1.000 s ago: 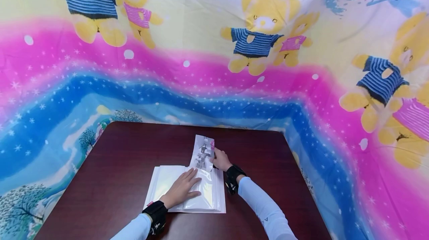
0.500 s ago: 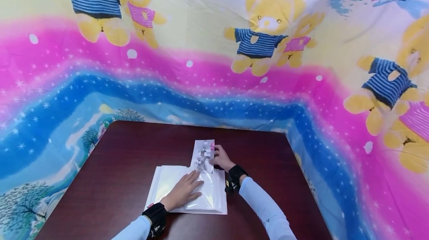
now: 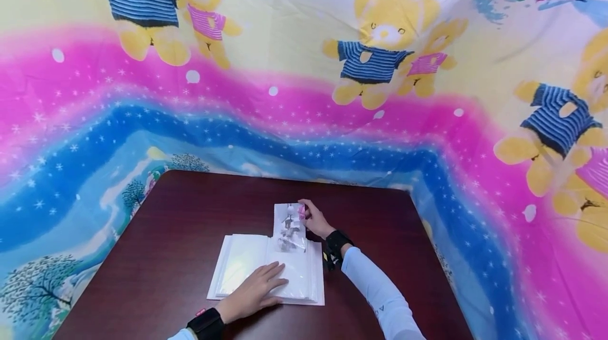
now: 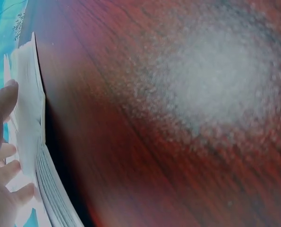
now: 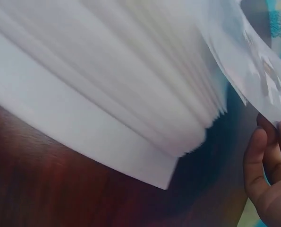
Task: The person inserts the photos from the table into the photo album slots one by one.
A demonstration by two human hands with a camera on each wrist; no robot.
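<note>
An open white photo album (image 3: 244, 258) with clear-sleeved pages lies on the table. A printed photo (image 3: 288, 226), greyish with a pink patch, stands out past the far edge of the right page, its lower end overlapping the page. Near its upper right corner, my right hand (image 3: 317, 222) pinches the photo's edge; the right wrist view has the thumb and fingers of this hand (image 5: 270, 184) at the photo (image 5: 265, 80). My left hand (image 3: 256, 290) rests with fingers extended on the album's lower middle. In the left wrist view, its fingers (image 4: 10, 172) lie along the pages.
The dark red-brown wooden table (image 3: 190, 213) extends around the album on all sides. Behind it and along its sides hangs a cloth (image 3: 304, 113) printed with teddy bears and snow scenes. A black strap (image 3: 338, 242) is on the right wrist.
The photo has slid down towards me, overlapping the page more. My right hand has shifted up towards its top corner. My left hand has drawn back towards the album's near edge.
</note>
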